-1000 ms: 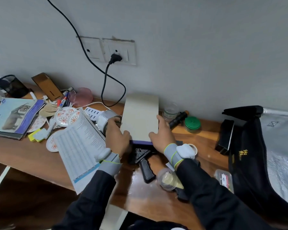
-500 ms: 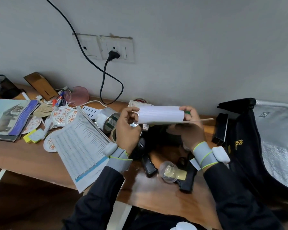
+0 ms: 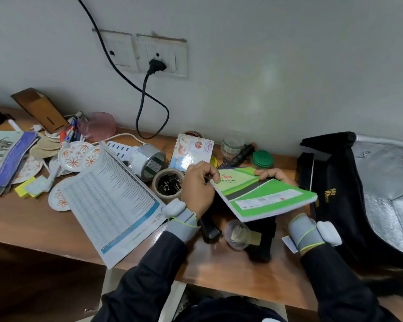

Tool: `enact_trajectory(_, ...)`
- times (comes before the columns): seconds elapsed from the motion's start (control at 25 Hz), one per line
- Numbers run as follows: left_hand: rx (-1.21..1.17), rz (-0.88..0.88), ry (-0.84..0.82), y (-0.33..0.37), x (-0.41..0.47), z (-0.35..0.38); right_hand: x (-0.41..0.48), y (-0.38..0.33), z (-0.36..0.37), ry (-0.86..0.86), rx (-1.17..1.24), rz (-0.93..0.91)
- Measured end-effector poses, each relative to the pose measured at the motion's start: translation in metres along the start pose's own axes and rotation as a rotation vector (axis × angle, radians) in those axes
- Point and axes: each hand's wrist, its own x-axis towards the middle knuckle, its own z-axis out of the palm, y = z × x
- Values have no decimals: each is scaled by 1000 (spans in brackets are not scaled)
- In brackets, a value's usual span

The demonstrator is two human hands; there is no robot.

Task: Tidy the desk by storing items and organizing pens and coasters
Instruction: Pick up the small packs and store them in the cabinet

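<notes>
stage: early, by my judgement | held: green slip pad [image 3: 263, 196] lifted above the desk [image 3: 21, 219], centre-right; left hand [image 3: 198, 184] pinches its left corner; right hand [image 3: 273, 175] grips its far edge | left: floral coasters [image 3: 72, 156] scattered; markers [image 3: 71, 132] loose, back-left

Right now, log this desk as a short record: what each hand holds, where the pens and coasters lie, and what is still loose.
held item: green slip pad, tilted, above the desk
left hand: pinches the pad's near left corner
right hand: grips the pad's far edge
pens: loose pile, back left
coasters: floral, scattered, one partly under the printed sheet
tape roll: upright, black binder clips inside
task state: pens and coasters not yet organised
</notes>
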Motion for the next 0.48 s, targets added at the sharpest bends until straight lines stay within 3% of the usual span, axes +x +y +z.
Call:
enact_trajectory(0.16, 71, 25, 53, -2, 14, -3, 2, 12, -4, 11, 121, -27)
enact_trajectory(0.32, 382, -83, 71, -24, 47, -5, 7, 6, -9, 169, 259, -33)
enact_trajectory(0.48, 716, -234, 46, -43, 63, 17, 21, 1, -21, 307, 656, 229)
